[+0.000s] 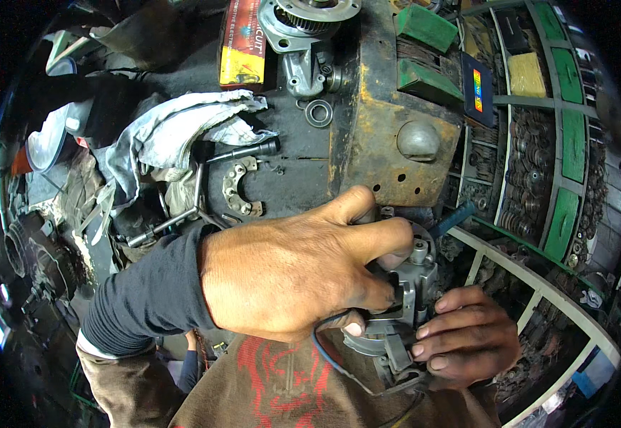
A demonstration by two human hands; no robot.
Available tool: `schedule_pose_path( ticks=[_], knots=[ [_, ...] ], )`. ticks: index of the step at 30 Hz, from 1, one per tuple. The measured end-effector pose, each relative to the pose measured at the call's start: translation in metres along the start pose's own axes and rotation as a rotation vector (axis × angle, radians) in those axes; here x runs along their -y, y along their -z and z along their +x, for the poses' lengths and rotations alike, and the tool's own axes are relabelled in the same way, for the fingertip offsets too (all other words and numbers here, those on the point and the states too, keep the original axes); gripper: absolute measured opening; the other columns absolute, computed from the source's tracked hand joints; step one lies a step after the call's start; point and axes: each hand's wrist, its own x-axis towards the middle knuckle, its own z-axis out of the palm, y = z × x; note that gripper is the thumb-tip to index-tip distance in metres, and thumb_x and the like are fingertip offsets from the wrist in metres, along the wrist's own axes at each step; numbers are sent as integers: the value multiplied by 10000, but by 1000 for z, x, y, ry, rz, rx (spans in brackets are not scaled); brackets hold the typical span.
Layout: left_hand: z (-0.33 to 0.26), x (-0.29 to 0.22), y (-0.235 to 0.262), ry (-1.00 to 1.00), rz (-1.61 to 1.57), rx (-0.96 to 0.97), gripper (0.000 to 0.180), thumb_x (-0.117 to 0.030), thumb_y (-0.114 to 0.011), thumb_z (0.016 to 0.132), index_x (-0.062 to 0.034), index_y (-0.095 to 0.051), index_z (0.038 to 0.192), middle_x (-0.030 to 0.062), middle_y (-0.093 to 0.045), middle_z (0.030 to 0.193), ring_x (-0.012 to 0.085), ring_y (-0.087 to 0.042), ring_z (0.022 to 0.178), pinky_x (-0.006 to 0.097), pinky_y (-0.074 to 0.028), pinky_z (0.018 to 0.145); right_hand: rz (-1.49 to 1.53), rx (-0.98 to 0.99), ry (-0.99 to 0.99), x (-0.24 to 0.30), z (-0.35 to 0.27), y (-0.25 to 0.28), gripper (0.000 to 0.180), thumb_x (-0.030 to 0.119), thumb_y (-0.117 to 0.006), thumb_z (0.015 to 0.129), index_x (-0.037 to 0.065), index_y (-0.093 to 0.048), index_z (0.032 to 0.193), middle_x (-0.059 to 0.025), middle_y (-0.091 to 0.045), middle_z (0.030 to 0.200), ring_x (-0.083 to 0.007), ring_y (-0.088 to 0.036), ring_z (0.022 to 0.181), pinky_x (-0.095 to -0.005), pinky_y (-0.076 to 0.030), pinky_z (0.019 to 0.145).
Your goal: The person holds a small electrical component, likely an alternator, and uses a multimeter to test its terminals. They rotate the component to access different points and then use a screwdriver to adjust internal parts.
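Nearest us, at the bottom of the frame, is a brown garment (217, 389) with a red print. Just above it, right of centre, sits the grey cast-metal housing (424, 274), with 2 hands on it. Our left hand (282, 278) reaches across the middle, fingers bent and thumb tucked below, in a narrow grip on the housing's left side. Our right hand (467, 339) curls its fingers against the lower right side; its thumb is not clear, so we cannot tell how firmly it closes. A dark wire (324, 357) loops below our left thumb.

We judge this to be a handling step on the housing's small fittings, 1 hand working while the other steadies. The next move calls for a firm right-hand support, precise left fingertips and a wire kept free.

Farther off, left of centre, lie a curved metal piece (230, 187) and a black-ended tool handle (246, 150), then a pale cloth (175, 121). Toward the top are 1 ring bearing (309, 114), a geared housing (303, 75) and a red-and-yellow box (242, 53). Green-fronted racks (573, 146) fill the upper right.
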Motion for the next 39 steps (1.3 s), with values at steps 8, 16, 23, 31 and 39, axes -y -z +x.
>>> schedule_pose_path(
  ticks=[8, 16, 23, 31, 39],
  knots=[
    [2, 6, 1, -15, -28, 75, 320, -305, -730, 815, -118, -751, 1074, 135, -527, 1302, 336, -425, 1114, 421, -402, 985, 2, 40, -61, 0, 7, 6, 147, 197, -760, 902, 117, -742, 1023, -74, -802, 1016, -194, -755, 915, -380, -583, 842],
    [-3, 17, 0, -74, -145, -27, 315, -214, -750, 802, -93, -759, 1092, 141, -533, 1261, 339, -437, 1098, 413, -412, 965, 18, 107, -45, -3, 5, 11, 172, 187, -775, 902, 117, -749, 1058, -79, -800, 1060, -202, -759, 952, -384, -566, 904],
    [-2, 24, -7, -134, -125, -65, 222, -279, -727, 914, -89, -758, 1025, 127, -540, 1224, 333, -432, 1077, 424, -400, 952, 11, 182, -100, 4, 2, 18, 178, 164, -670, 975, 128, -726, 1140, -87, -783, 1151, -205, -744, 1043, -391, -548, 972],
    [-9, 29, -17, -148, -241, -240, 213, -264, -718, 944, -86, -785, 1041, 126, -605, 1170, 324, -503, 1088, 441, -406, 967, -23, 162, -136, 6, 7, 16, 231, 129, -784, 886, 142, -731, 1111, -76, -789, 1121, -195, -752, 976, -380, -567, 940],
    [-18, 33, -31, -134, -336, -481, 174, -179, -779, 866, -67, -786, 1000, 80, -700, 1113, 321, -602, 1050, 424, -499, 936, -187, 93, -177, 18, 19, 1, 198, 142, -779, 872, 112, -744, 1065, -102, -789, 1111, -208, -742, 890, -371, -589, 838]
  ],
)
